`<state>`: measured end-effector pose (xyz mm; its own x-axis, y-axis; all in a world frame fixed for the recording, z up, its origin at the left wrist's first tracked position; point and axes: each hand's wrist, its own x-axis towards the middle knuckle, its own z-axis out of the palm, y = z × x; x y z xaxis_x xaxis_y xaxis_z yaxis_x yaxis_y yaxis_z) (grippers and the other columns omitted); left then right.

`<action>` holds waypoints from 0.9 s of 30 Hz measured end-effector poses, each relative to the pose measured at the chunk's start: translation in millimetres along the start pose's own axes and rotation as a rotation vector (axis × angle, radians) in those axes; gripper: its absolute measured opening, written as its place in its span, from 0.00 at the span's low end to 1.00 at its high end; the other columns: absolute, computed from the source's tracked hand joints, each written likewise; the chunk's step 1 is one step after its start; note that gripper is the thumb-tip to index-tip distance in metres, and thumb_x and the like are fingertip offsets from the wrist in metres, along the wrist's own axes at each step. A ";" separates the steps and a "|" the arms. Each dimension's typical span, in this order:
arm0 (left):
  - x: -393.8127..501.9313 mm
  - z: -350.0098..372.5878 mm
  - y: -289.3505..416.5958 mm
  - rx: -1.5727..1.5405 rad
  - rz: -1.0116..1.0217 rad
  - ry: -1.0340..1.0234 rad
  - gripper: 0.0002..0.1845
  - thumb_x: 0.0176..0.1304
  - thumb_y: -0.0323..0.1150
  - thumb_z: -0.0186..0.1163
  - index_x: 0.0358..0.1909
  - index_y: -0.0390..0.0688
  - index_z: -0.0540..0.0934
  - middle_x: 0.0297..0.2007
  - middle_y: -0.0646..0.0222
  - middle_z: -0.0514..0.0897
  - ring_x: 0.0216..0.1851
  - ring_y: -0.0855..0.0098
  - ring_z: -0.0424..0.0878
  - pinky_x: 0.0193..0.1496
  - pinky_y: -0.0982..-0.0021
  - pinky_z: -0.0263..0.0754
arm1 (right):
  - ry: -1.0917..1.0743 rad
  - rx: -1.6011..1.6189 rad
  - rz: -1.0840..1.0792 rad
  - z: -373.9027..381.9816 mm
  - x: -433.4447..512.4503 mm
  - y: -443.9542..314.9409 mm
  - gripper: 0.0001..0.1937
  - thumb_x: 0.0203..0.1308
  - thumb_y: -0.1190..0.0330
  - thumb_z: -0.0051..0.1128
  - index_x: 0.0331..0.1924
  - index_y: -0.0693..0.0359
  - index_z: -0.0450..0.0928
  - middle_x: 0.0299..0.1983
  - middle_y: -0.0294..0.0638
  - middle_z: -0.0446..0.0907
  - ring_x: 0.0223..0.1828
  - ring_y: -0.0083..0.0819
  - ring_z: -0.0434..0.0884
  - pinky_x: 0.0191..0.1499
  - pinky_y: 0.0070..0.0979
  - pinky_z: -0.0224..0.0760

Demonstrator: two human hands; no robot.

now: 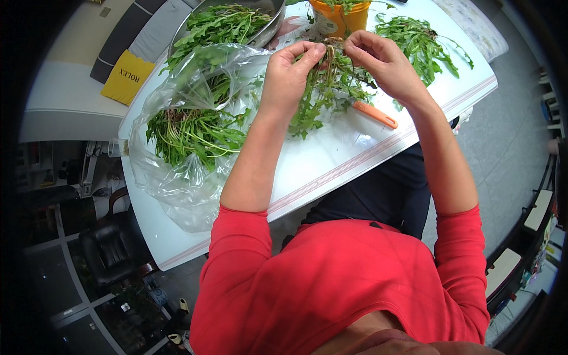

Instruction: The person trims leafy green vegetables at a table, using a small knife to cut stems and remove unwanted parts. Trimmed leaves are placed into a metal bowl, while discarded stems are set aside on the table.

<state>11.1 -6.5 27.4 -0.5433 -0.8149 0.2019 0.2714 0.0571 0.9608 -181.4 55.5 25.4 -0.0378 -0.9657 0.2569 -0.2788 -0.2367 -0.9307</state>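
Observation:
My left hand (290, 73) pinches a leafy green plant, likely a dandelion (326, 91), by its brown root end between thumb and forefinger. Its jagged leaves hang down over the white table (319, 159). Beside the roots, my right hand (379, 60) has thumb and fingertips curled close together; whether a stem or leaf is between them is hidden. An orange-handled knife (375, 114) lies below the right hand, its blade under the leaves. Left of my left forearm, a clear plastic bag (191, 199) lies spread with a heap of similar greens (191, 133) in it.
A metal bowl (280, 20) of greens stands at the back left. Behind my hands is an orange bucket (339, 20) with leaves on top. More loose greens (419, 42) lie at the right. A clear cup (117, 147) sits by the left edge; a black chair (108, 248) stands beyond.

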 end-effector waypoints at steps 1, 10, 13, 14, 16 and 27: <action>0.1 -1.2 -0.3 0.025 0.006 -0.009 0.10 0.69 0.34 0.62 0.38 0.37 0.85 0.32 0.75 0.84 0.34 0.83 0.76 0.42 0.79 0.71 | -0.014 -0.048 -0.050 -5.0 1.2 0.8 0.12 0.70 0.62 0.55 0.43 0.65 0.78 0.26 0.30 0.73 0.27 0.16 0.68 0.30 0.18 0.63; 2.5 -9.2 4.4 -0.042 -0.011 0.035 0.08 0.68 0.33 0.63 0.37 0.37 0.85 0.30 0.74 0.83 0.34 0.82 0.76 0.42 0.79 0.70 | -0.087 -0.022 -0.061 -37.7 7.1 -11.5 0.13 0.76 0.61 0.48 0.45 0.63 0.75 0.38 0.34 0.78 0.41 0.21 0.79 0.48 0.22 0.73; 2.5 -7.0 2.4 -0.045 0.003 0.024 0.09 0.68 0.33 0.63 0.37 0.36 0.85 0.30 0.75 0.83 0.34 0.83 0.76 0.42 0.79 0.70 | -0.093 0.154 0.001 -16.6 3.7 -17.5 0.11 0.76 0.62 0.47 0.44 0.61 0.74 0.37 0.34 0.79 0.38 0.21 0.80 0.44 0.20 0.73; 2.6 -5.4 2.0 -0.035 0.009 0.023 0.09 0.68 0.33 0.63 0.37 0.36 0.84 0.30 0.75 0.83 0.34 0.83 0.75 0.42 0.79 0.70 | -0.102 0.252 0.073 -10.9 2.9 -13.3 0.10 0.76 0.62 0.48 0.44 0.60 0.74 0.37 0.34 0.79 0.37 0.19 0.79 0.43 0.18 0.73; 2.4 -3.2 1.6 -0.014 0.019 0.026 0.09 0.68 0.33 0.63 0.37 0.36 0.84 0.30 0.75 0.83 0.34 0.83 0.75 0.42 0.79 0.69 | -0.083 0.399 0.208 3.6 -0.6 -7.1 0.10 0.76 0.61 0.49 0.46 0.59 0.74 0.38 0.33 0.80 0.34 0.16 0.76 0.39 0.14 0.70; 4.4 -10.5 -4.0 0.249 0.088 0.044 0.07 0.68 0.32 0.64 0.37 0.38 0.85 0.30 0.77 0.82 0.33 0.83 0.74 0.40 0.80 0.67 | -0.078 0.106 0.132 18.1 -6.5 -18.5 0.11 0.71 0.65 0.54 0.39 0.65 0.80 0.24 0.30 0.74 0.25 0.17 0.70 0.30 0.19 0.64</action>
<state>15.9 -16.3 22.4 -0.4898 -0.8246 0.2832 0.1088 0.2645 0.9582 -158.6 64.2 36.2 0.0084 -0.9936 0.1131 -0.1738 -0.1128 -0.9783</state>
